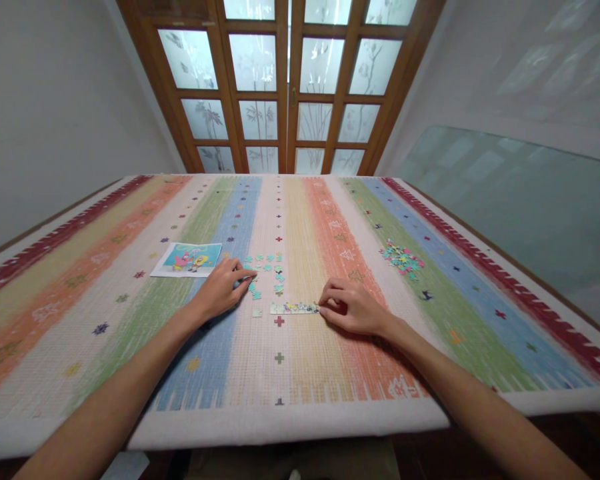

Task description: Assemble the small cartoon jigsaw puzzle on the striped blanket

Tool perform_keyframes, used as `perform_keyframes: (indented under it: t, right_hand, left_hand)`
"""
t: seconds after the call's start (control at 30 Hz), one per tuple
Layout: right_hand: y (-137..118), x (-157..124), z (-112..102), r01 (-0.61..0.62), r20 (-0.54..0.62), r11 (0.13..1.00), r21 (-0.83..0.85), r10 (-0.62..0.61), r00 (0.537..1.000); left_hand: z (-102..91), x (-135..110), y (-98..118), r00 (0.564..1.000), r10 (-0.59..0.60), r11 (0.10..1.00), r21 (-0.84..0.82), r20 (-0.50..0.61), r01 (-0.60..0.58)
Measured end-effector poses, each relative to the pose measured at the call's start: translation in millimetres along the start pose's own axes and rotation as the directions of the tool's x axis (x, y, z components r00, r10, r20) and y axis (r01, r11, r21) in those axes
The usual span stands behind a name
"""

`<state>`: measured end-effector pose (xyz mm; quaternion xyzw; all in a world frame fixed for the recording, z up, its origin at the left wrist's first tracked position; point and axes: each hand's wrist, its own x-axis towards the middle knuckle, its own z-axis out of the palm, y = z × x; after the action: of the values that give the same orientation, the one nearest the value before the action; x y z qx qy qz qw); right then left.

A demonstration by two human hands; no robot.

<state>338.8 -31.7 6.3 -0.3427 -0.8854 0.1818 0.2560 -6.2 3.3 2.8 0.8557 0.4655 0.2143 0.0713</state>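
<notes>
On the striped cloth a short joined strip of puzzle pieces (294,308) lies in front of me. My right hand (353,308) rests with curled fingers at the strip's right end, touching it. My left hand (223,288) lies beside a loose scatter of teal pieces (267,267), its fingers pinched on a small piece I can barely see. A single pale piece (257,312) lies just left of the strip.
A cartoon reference picture (187,259) lies to the left of my left hand. A heap of mixed puzzle pieces (401,257) sits at the right. The striped cloth (300,373) covers the table; a wooden glazed door (285,87) stands behind.
</notes>
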Motion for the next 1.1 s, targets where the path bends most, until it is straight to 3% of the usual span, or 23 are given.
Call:
perform_keyframes:
  t: [0.73, 0.93, 1.1]
  right_hand:
    - [1, -1, 0, -0.010, -0.003, 1.000, -0.001, 0.010, 1.000]
    - [-3, 1, -1, -0.044, -0.034, 0.998, 0.054, 0.046, 0.998]
    - [-13, 3, -1, -0.045, -0.077, 0.984, 0.172, 0.059, 0.995]
  left_hand:
    - [-10.6, 4, 2, 0.997, -0.059, 0.990, -0.128, -0.051, 0.052]
    - [-17.0, 4, 19, 0.989, -0.150, 0.930, -0.337, 0.014, 0.146]
    - [-10.0, 4, 47, 0.994, -0.095, 0.860, -0.497, 0.059, 0.112]
